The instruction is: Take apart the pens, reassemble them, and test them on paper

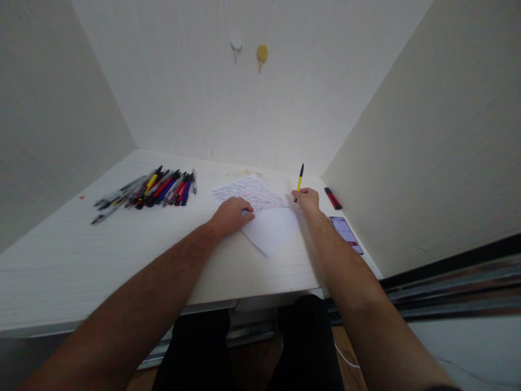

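A sheet of paper [271, 233] lies on the white desk, its far part covered with rows of coloured marks and its near part blank. My left hand [234, 215] rests at the paper's left edge, fingers curled with thumb and fingertips on the sheet; whether it pinches the paper is hard to make out. Over the paper's right side, my right hand [306, 200] holds a yellow pen [300, 179] with black ends between thumb and fingers. The pen stands nearly upright, its black end pointing up.
A pile of pens [163, 187] in several colours lies at the left on the desk [122, 260]. Red and black pens [333, 199] and a lit phone [345, 234] are at the right. Walls enclose the desk; two round hooks [262, 53] hang on the back wall.
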